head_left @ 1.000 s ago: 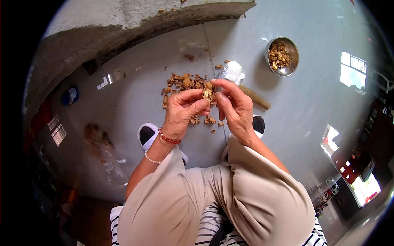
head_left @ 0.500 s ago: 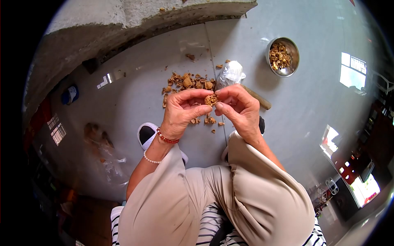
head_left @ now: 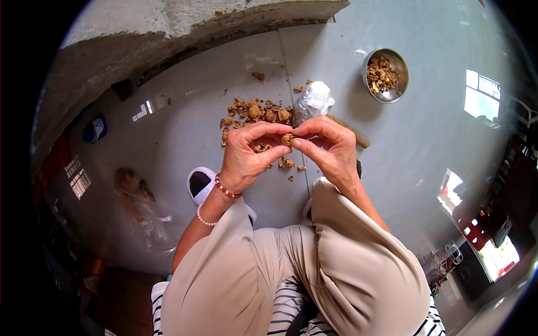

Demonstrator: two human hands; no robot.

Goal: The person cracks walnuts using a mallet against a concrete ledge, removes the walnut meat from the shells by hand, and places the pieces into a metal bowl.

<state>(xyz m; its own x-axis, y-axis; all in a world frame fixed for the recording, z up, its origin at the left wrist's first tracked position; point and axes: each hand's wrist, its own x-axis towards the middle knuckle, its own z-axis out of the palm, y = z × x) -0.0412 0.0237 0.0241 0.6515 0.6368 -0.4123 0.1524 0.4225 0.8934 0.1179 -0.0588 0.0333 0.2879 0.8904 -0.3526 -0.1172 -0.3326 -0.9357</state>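
Observation:
Between the fingertips of both hands is a small brown walnut piece (head_left: 287, 139). My left hand (head_left: 245, 155), with a red bead bracelet and a pearl one at the wrist, pinches it from the left. From the right, my right hand (head_left: 332, 150) pinches the same piece with thumb and forefinger. Just beyond the hands, broken shells and some whole-looking walnuts (head_left: 254, 112) lie scattered on the floor, partly hidden by my fingers. Beside them stands a white plastic-wrapped bundle (head_left: 315, 102).
A metal bowl (head_left: 402, 87) with walnut pieces stands at the upper right. A wooden stick (head_left: 357, 136) lies behind my right hand. A rough stone edge (head_left: 246, 18) crosses the top. A clear plastic bag (head_left: 152, 227) and a blue-labelled item (head_left: 96, 130) are at the left.
The piece between my fingers has turned, from a pale, open-looking side to a rounder brown one. My right hand has shifted slightly right and down, uncovering more of the white bundle.

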